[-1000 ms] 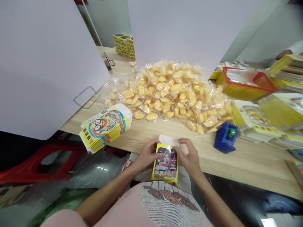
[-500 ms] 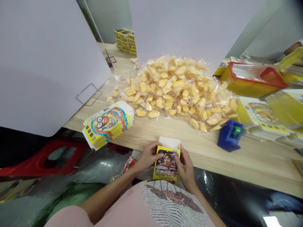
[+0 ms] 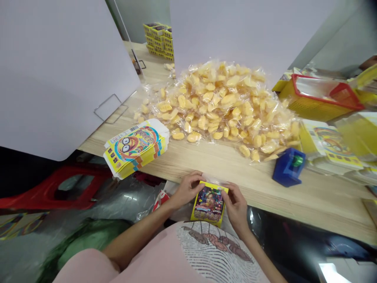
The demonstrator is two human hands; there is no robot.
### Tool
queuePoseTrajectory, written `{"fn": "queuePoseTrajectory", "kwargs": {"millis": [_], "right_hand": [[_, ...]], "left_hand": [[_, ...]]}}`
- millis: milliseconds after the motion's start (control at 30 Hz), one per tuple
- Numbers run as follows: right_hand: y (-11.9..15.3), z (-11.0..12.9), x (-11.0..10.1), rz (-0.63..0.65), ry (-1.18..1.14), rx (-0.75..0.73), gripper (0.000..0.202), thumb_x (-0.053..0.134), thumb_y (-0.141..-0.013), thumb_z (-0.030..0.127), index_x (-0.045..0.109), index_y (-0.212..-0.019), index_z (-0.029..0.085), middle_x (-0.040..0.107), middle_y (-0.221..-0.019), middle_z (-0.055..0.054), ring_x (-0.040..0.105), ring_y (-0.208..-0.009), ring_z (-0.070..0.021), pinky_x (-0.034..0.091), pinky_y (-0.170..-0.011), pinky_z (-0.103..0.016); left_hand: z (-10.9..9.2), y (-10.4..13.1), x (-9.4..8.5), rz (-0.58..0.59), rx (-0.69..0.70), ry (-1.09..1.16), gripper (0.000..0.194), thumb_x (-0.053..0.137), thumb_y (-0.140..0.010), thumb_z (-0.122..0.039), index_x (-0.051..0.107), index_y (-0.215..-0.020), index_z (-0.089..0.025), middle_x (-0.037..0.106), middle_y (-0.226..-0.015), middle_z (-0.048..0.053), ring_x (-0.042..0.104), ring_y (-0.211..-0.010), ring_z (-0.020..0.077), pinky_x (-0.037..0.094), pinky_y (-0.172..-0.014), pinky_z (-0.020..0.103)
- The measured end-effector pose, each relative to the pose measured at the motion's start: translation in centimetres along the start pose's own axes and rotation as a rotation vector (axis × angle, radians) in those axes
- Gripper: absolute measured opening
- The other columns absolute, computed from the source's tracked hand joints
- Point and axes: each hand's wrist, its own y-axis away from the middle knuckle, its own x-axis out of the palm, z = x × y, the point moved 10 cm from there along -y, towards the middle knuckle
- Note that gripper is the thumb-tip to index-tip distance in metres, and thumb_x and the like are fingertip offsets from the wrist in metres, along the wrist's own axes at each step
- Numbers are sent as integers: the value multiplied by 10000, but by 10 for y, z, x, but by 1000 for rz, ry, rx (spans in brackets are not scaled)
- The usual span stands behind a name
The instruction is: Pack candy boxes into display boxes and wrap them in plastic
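Note:
Both hands hold one small yellow printed box close to my shirt, at the table's front edge. My left hand grips its upper left corner, thumb on the printed front. At the upper right corner my right hand is closed on it, thumb along the side. The box's top flap shows only as a pale strip between the fingers. A stack of flat yellow cartons lies on the table to the left. Beyond my hands is a large heap of clear-wrapped yellow pieces.
A blue tape dispenser stands at the right. Behind it are more flat cartons and a yellow basket with a red rim. White panels rise at left and back. A red stool is below the table.
The box's white top flap, upright before, is now folded down at the top edge. The fingers have moved to the top corners. The view has shifted slightly.

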Motion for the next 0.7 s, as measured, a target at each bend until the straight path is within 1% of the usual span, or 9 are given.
{"fn": "queuePoseTrajectory", "kwargs": {"millis": [67, 100, 167, 233, 300, 400, 533, 633, 700], "right_hand": [[1, 1, -1, -11, -84, 51, 324, 645, -863, 352, 558, -1154, 240, 642, -1098, -95, 624, -1009, -225, 518, -857, -380], [0, 4, 2, 26, -108, 62, 366, 648, -861, 354, 545, -1195, 248, 640, -1127, -96, 625, -1023, -224, 519, -868, -378], [-4, 13, 9, 139, -104, 46, 298, 611, -887, 359, 607, -1165, 251, 636, -1151, -93, 606, -1070, -226, 494, -922, -383], [-9, 19, 12, 220, -99, 39, 190, 579, -907, 362, 692, -1000, 240, 645, -1090, -80, 604, -1045, -225, 485, -918, -374], [-15, 19, 12, 257, -136, 65, 156, 615, -883, 360, 701, -876, 230, 644, -1000, -63, 618, -961, -216, 502, -847, -353], [-21, 19, 15, 323, -108, 66, 119, 695, -817, 337, 681, -847, 223, 634, -914, -44, 619, -866, -207, 504, -767, -336], [-30, 30, 17, 361, 54, 7, 123, 684, -817, 324, 701, -883, 221, 635, -829, -36, 599, -780, -197, 486, -718, -327], [-37, 33, 17, 385, 68, 41, 153, 673, -821, 352, 712, -813, 205, 621, -735, -24, 556, -675, -174, 436, -601, -288], [-41, 31, 15, 385, 67, 73, 176, 677, -815, 361, 709, -772, 194, 605, -668, -11, 511, -608, -153, 385, -548, -270]], "left_hand": [[6, 1, -4, -35, -39, 41, 195, 596, -872, -277, 598, -1037, -173, 571, -956, 46, 567, -851, 157, 465, -765, 277], [7, 1, -6, -39, -50, 50, 266, 602, -866, -267, 556, -1114, -182, 561, -971, 41, 562, -848, 152, 465, -757, 270], [1, 1, -5, 29, -34, -1, 355, 630, -847, -258, 534, -1182, -192, 553, -992, 41, 557, -875, 155, 456, -769, 267], [-9, 0, -2, 120, -1, -95, 237, 633, -853, -276, 628, -1069, -176, 563, -950, 45, 557, -880, 163, 438, -760, 263], [-16, -1, -1, 163, 9, -131, 171, 596, -886, -299, 691, -912, -160, 580, -891, 49, 561, -844, 160, 424, -723, 256], [-19, -3, -3, 155, 8, -115, 178, 582, -892, -272, 719, -928, -163, 623, -894, 59, 580, -826, 157, 423, -695, 253], [-11, -11, -5, 134, -43, -25, 162, 667, -813, -254, 731, -916, -147, 666, -833, 60, 588, -750, 150, 426, -665, 251], [2, -20, -3, 167, -162, 155, 203, 708, -771, -314, 730, -830, -121, 677, -751, 60, 578, -654, 136, 418, -606, 240], [5, -24, -1, 189, -205, 211, 227, 723, -752, -338, 723, -790, -114, 667, -703, 51, 565, -614, 125, 408, -581, 230]]}}
